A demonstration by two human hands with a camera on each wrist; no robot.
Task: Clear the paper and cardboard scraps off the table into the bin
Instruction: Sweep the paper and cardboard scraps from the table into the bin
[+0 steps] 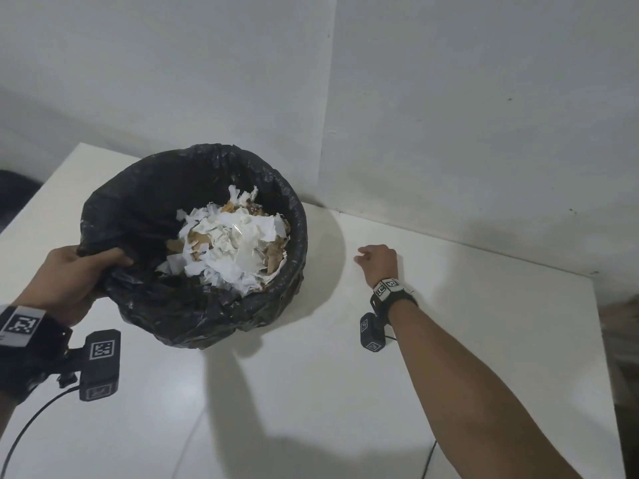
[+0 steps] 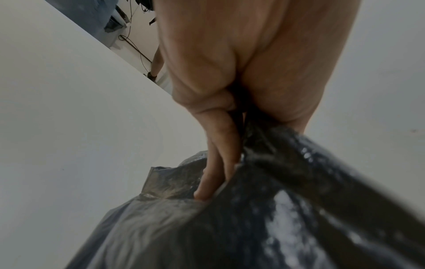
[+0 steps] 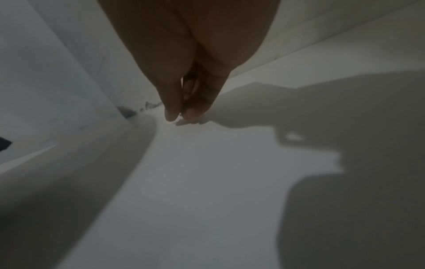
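On the white bench [image 1: 311,392], the bin [image 1: 193,326] is grasped at its bag-lined rim by the left hand [image 1: 74,278], tilted, already filled with scraps [image 1: 228,247]. Fingertips of the right hand [image 1: 378,262] are pressed together near the wall; whether a last scrap is pinched cannot be told. No other scraps are seen.

Bin liner [image 1: 193,316]: thin black plastic, crinkled, glossy with specular highlights; the left wrist view shows it semi-translucent grey where stretched [image 2: 170,183]. Bin contents [image 1: 238,250]: torn white paper, matt, crumpled, mixed with brown cardboard bits [image 1: 200,240], rough torn edges. Table [image 1: 449,340]: white, smooth, satin finish with soft sheen near centre; material unclear. Far wall [image 1: 449,115]: white, matt, a few small dark specks. Wrist straps [image 1: 392,299]: black, matt; cloth or plastic, can't tell.
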